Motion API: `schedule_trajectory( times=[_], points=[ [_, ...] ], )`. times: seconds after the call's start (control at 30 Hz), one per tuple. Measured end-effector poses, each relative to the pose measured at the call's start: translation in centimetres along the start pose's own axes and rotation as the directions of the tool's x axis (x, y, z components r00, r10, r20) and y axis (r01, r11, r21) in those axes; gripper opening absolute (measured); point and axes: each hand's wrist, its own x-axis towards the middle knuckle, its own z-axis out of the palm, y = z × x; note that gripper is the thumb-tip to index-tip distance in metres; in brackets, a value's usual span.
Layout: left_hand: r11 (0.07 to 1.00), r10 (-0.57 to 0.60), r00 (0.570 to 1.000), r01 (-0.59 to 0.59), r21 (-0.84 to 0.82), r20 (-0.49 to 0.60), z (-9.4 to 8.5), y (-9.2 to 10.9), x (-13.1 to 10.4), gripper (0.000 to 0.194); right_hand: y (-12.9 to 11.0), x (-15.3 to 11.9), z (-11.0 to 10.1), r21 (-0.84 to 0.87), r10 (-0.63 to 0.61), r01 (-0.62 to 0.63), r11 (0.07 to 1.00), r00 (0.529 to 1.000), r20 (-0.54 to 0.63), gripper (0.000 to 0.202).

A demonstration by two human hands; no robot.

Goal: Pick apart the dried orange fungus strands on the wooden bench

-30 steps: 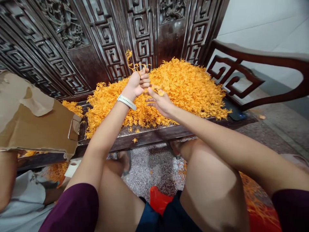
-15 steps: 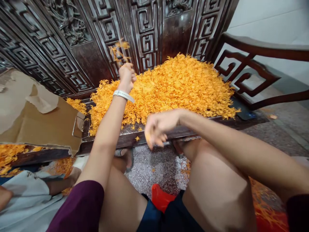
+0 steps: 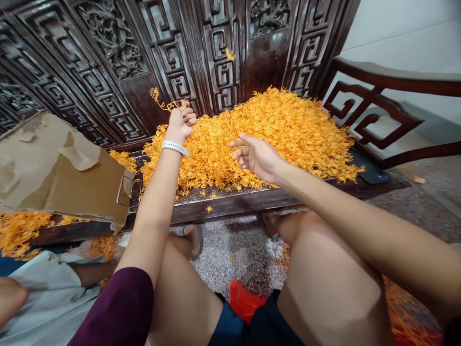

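My left hand (image 3: 180, 121), with a white band on its wrist, is closed on a thin orange stringy strand (image 3: 163, 103) with a small tuft at its end. It is raised over the left part of a large heap of small orange spidery pieces (image 3: 281, 129). My right hand (image 3: 257, 157) is over the front of the heap, its fingers loosely bent and apart, with nothing visible in them. A single orange piece (image 3: 230, 54), blurred, is in the air above the heap, against the carved dark wood backrest (image 3: 266, 57).
The heap lies on a dark wooden bench (image 3: 230, 204) with a carved armrest (image 3: 374, 115) at right. A torn cardboard box (image 3: 72, 178) stands at left, beside more orange pieces (image 3: 21, 233). Another person's legs show at lower left. Something red (image 3: 245, 300) is between my knees.
My right hand has risen from the bench's front edge to over the heap, and its fingers have opened. My left hand has moved slightly down and left. An orange piece now appears in the air.
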Motion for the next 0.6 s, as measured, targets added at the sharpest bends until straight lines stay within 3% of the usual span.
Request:
schedule_trajectory(
  times=[0.07,0.2,0.37,0.47,0.6],
  points=[
    [0.998,-0.037,0.998,0.039,-0.043,0.05,0.9,-0.2,-0.4,0.03,1.2,0.4,0.0,-0.033,-0.01,0.008,0.999,0.999,-0.049,0.025],
    [0.991,-0.11,0.97,0.125,-0.057,0.215,3.1,-1.3,-1.7,0.033,2.1,1.6,-0.2,0.069,0.003,0.005,0.998,0.993,-0.114,0.047],
    [0.964,-0.263,0.883,0.223,0.146,0.389,6.5,-4.6,-4.3,0.027,1.6,3.0,-1.6,0.088,-0.008,0.024,0.996,0.984,-0.177,0.065],
    [0.937,-0.341,0.841,0.265,0.229,0.42,8.2,-7.0,-5.5,0.021,1.5,3.3,-2.2,0.005,-0.034,0.036,0.999,0.97,-0.239,0.066],
    [0.95,-0.31,0.871,0.266,0.164,0.381,9.2,-7.8,-5.5,0.019,2.0,3.4,-2.5,-0.058,0.009,-0.025,0.998,0.964,-0.266,0.065]
  ],
)
